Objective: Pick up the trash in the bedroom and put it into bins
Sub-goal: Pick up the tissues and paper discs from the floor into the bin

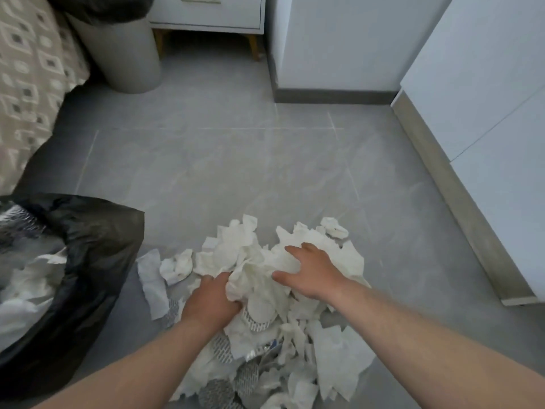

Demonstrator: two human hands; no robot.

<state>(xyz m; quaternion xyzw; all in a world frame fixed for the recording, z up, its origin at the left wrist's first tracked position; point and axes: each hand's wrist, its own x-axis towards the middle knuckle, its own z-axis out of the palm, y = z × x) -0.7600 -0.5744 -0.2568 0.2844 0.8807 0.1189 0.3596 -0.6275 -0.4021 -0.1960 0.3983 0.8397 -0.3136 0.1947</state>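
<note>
Grey floor tiles (224, 172) carry every item in this view. Far left: a patterned bedspread (26, 84) hangs to the floor. Lower left: a black bin bag (97, 246) stands with its mouth open, holding white paper scraps and a silver patterned wrapper. Upper left, beside the bedspread: a round grey bin (126, 54) fitted with a black liner; its contents are out of view. Next right: a white nightstand (206, 13) on wooden legs.

Centre foreground: the paper pile (339, 349), torn white tissue mixed with silver patterned wrappers, lies on the tiles just beside the bag. Your left hand (211, 299) digs into the pile's left side, fingers curled into a crumpled wad of tissue. Your right hand (312, 270) lies palm down on top of the pile, fingers spread and nearly straight, pressing the paper and gripping nothing.

Far right: a white cabinet (486, 98) meets the floor at a pale plinth.
</note>
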